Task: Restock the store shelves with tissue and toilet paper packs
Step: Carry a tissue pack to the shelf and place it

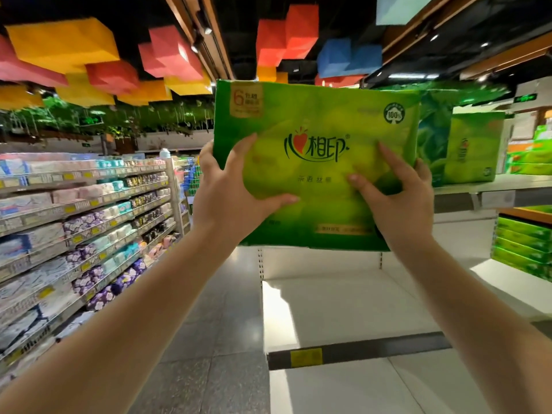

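A large green tissue pack (316, 121) with a red heart logo is raised at head height in front of me. My left hand (230, 189) grips its left edge, thumb across the front and fingers wrapped behind. My right hand (397, 192) grips its right edge with fingers spread on the front face. The pack hangs at the left end of the white upper shelf (490, 189), right beside another green tissue pack (469, 147) standing there.
Below the pack lies a bare white lower shelf (343, 306) with a dark price rail (358, 351). Stacked green packs (522, 249) sit at the right. A long aisle shelf (80, 222) of small packaged goods runs along the left, across a grey tiled floor (221, 294).
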